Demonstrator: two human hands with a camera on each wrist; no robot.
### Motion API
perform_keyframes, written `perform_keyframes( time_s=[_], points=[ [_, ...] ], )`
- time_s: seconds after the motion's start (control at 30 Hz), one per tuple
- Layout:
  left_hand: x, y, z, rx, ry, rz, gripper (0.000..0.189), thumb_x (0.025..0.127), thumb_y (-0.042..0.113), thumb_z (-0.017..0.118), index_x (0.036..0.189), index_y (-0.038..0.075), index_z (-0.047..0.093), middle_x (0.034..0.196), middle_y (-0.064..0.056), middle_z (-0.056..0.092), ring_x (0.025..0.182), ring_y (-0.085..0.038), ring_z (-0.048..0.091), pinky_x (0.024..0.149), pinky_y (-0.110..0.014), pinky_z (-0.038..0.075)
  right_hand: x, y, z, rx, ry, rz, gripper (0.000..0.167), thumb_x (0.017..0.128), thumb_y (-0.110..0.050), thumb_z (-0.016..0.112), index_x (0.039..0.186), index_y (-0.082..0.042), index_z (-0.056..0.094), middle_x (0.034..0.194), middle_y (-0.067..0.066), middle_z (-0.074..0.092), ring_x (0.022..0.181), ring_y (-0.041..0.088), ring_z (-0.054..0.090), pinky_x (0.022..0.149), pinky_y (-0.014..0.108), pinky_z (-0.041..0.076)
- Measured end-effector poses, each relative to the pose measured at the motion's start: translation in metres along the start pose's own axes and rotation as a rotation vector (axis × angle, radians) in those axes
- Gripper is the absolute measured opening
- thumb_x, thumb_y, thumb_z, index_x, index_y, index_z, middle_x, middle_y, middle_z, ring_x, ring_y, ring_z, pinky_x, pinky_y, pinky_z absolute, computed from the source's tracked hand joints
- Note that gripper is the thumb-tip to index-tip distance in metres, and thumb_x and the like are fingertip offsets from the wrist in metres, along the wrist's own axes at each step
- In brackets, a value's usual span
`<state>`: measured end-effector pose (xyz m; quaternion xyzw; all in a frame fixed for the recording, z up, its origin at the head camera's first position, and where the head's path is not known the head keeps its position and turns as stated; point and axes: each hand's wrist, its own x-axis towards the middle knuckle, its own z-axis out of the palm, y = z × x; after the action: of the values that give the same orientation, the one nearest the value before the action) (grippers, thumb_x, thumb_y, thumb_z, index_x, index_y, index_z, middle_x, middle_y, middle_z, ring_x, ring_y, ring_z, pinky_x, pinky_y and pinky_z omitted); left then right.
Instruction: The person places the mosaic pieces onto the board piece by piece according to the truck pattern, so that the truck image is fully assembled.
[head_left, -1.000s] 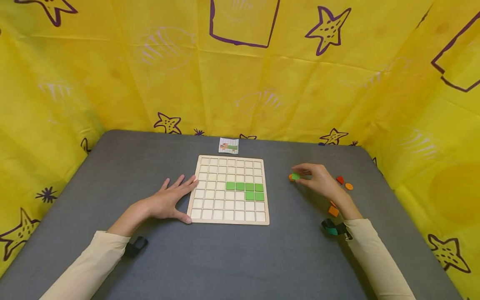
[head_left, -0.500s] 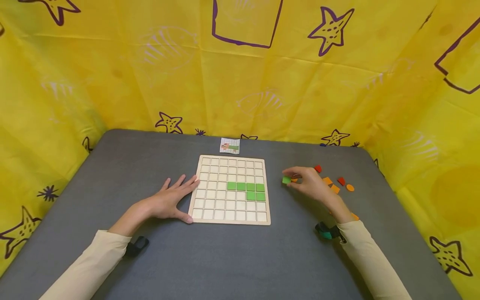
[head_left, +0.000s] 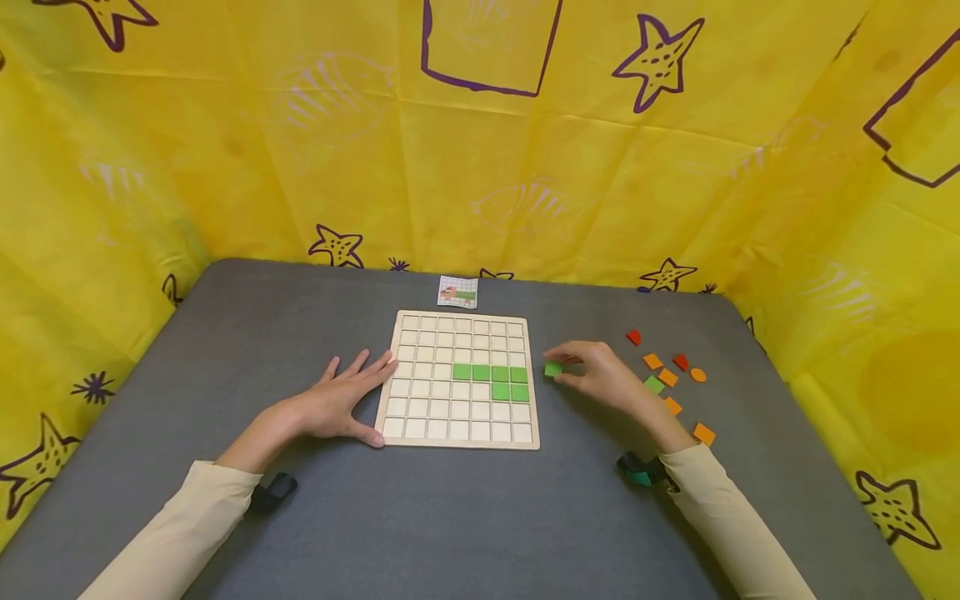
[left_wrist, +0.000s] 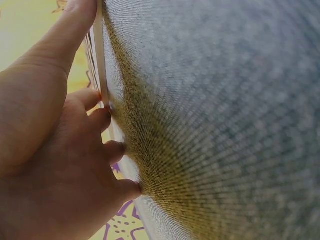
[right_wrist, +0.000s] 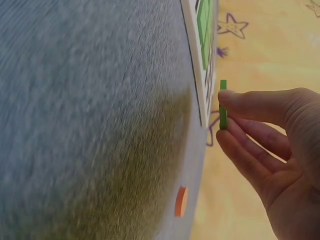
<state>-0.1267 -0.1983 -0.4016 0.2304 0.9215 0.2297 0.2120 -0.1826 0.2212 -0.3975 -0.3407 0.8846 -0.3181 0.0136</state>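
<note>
My right hand pinches a green square tile between thumb and fingers, just off the right edge of a wooden grid board. In the right wrist view the same green tile shows edge-on, held up from the grey table. Several green tiles fill part of two rows at the board's right side; the other cells are bare. With fingers spread, my left hand rests at the board's left edge, thumb near the lower left corner. The left wrist view shows the fingertips on the table beside the frame.
Right of the right hand lie loose pieces: several orange squares, an orange round piece, two red pieces and another green tile. A small picture card lies behind the board. Yellow patterned cloth surrounds the table.
The right hand has carried the green tile leftward, from among the loose pieces to near the board's right edge. The left hand has stayed at the board.
</note>
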Motion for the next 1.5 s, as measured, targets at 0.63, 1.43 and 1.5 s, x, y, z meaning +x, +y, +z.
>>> perform_keyframes(
  time_s=[0.63, 1.43, 1.5],
  points=[
    [-0.003, -0.003, 0.001, -0.005, 0.003, 0.001, 0.117, 0.071, 0.052, 0.081, 0.158, 0.010, 0.016, 0.164, -0.012, 0.007, 0.148, -0.042, -0.004, 0.110, -0.066, -0.010, 0.021, -0.020, 0.019, -0.021, -0.050, -0.067, 0.036, 0.079, 0.001, 0.079, 0.114, 0.001, 0.070, 0.109, 0.009, 0.072, 0.096, 0.021, 0.069, 0.084, 0.035, 0.056],
    [0.001, -0.005, 0.002, -0.001, 0.007, 0.018, 0.117, 0.071, 0.053, 0.080, 0.158, 0.010, 0.015, 0.165, -0.011, 0.005, 0.148, -0.042, -0.004, 0.110, -0.066, -0.011, 0.041, -0.046, 0.048, 0.026, -0.131, -0.129, 0.032, 0.083, -0.004, 0.077, 0.114, -0.004, 0.071, 0.109, 0.003, 0.071, 0.097, 0.015, 0.066, 0.086, 0.030, 0.054],
    [0.001, -0.005, 0.002, 0.002, 0.008, 0.017, 0.117, 0.071, 0.053, 0.080, 0.158, 0.010, 0.015, 0.165, -0.011, 0.006, 0.148, -0.042, -0.004, 0.110, -0.066, -0.010, 0.042, -0.048, 0.050, 0.021, -0.130, -0.147, 0.031, 0.083, -0.004, 0.078, 0.113, -0.004, 0.071, 0.108, 0.003, 0.071, 0.096, 0.015, 0.066, 0.085, 0.029, 0.054]
  ],
)
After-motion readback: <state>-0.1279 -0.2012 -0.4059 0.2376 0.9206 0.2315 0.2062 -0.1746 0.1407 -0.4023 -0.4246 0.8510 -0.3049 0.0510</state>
